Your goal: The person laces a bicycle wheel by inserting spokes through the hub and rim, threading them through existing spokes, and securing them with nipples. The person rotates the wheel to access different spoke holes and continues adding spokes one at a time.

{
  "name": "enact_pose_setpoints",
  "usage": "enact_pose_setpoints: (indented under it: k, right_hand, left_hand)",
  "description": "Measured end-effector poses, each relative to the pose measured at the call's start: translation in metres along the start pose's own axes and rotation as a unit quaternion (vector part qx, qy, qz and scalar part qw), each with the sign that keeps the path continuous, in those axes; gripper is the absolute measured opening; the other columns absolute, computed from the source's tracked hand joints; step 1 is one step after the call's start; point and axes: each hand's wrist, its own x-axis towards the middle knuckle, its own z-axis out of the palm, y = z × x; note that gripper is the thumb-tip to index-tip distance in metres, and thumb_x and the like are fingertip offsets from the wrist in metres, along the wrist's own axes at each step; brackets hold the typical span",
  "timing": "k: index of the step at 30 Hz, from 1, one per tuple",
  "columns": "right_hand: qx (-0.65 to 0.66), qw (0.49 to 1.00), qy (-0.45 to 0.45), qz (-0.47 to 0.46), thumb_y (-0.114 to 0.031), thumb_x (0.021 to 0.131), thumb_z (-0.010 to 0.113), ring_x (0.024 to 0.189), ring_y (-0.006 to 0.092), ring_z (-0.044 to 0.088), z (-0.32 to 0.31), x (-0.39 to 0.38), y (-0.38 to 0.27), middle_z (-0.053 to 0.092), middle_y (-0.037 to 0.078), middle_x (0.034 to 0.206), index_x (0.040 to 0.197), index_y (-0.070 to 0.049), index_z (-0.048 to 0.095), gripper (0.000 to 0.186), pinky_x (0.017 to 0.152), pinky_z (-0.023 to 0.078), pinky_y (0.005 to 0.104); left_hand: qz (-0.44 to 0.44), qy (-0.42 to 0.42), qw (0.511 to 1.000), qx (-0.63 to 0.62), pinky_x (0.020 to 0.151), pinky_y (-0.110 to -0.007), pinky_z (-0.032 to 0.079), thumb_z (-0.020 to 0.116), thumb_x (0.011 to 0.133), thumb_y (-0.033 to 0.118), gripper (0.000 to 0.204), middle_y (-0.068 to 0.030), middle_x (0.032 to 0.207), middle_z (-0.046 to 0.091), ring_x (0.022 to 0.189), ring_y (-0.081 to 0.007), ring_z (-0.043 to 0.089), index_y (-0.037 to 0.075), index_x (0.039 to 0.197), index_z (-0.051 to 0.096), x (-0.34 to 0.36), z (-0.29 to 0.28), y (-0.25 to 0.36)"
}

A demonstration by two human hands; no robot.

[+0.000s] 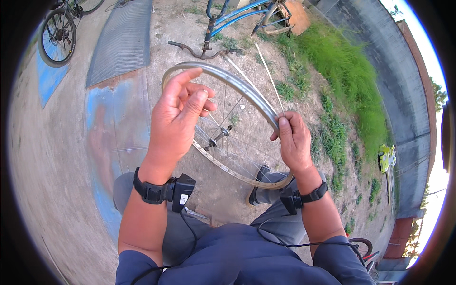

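A bare bicycle wheel (237,84), with a silvery rim and no tyre, stands tilted in front of me between my legs. Thin spokes run from the rim to a dark metal hub (218,137). My right hand (295,142) pinches the right side of the rim between thumb and fingers. At the upper left of the rim is my left hand (175,111), with its index finger stretched along it and its thumb held apart. The other left fingers are bent and partly hidden, and whether they touch the rim is unclear.
Beyond the wheel stand a handlebar (204,51) and a blue bicycle frame (237,16). Pale thin rods (269,78) lie nearby. Another bicycle wheel (58,35) is far left, beside a ridged sheet (122,40). Tall grass (342,71) lines the grey wall (399,95) at right.
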Motion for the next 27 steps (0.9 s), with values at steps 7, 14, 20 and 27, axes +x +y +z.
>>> enact_pose_setpoints:
  k: [7,14,20,27]
  right_hand:
    - [-0.084,0.988,-0.054,-0.119,-0.008,0.109,0.059,0.071,0.0158,0.070,0.009,-0.026,-0.017,0.069,0.009,0.094,0.112,-0.002,0.064,0.009,0.064,0.055,0.0298]
    - [-0.077,0.985,-0.066,-0.142,-0.007,0.090,0.075,0.088,0.0340,0.073,0.011,-0.022,-0.031,0.075,0.010,0.100,0.100,-0.009,0.073,0.010,0.074,0.058,0.0407]
    - [-0.057,0.981,-0.057,-0.174,-0.006,0.089,0.076,0.089,0.0307,0.074,0.013,-0.020,-0.029,0.077,0.008,0.101,0.101,-0.010,0.072,0.013,0.073,0.059,0.0398]
    - [-0.059,0.980,-0.046,-0.186,-0.006,0.089,0.078,0.089,0.0303,0.074,0.013,-0.021,-0.027,0.077,0.008,0.102,0.104,-0.010,0.069,0.017,0.072,0.060,0.0395]
  left_hand:
    - [0.045,-0.016,0.998,-0.050,0.079,-0.030,0.056,0.057,0.110,0.010,0.030,-0.0081,0.100,0.070,0.087,-0.0146,0.068,-0.001,0.138,0.060,-0.021,-0.019,0.019]
    - [0.088,-0.069,0.985,-0.132,0.072,-0.036,0.060,0.061,0.110,0.019,0.028,-0.0122,0.103,0.068,0.085,-0.0201,0.069,0.000,0.130,0.062,-0.039,-0.040,0.019]
    - [0.082,-0.047,0.990,-0.107,0.068,-0.033,0.059,0.064,0.109,0.025,0.027,-0.0107,0.095,0.064,0.079,-0.0185,0.067,0.001,0.121,0.063,-0.038,-0.046,0.019]
    - [0.079,-0.012,0.993,-0.091,0.063,-0.031,0.058,0.069,0.106,0.025,0.026,-0.0080,0.089,0.061,0.074,-0.0157,0.065,0.003,0.116,0.061,-0.039,-0.049,0.014]
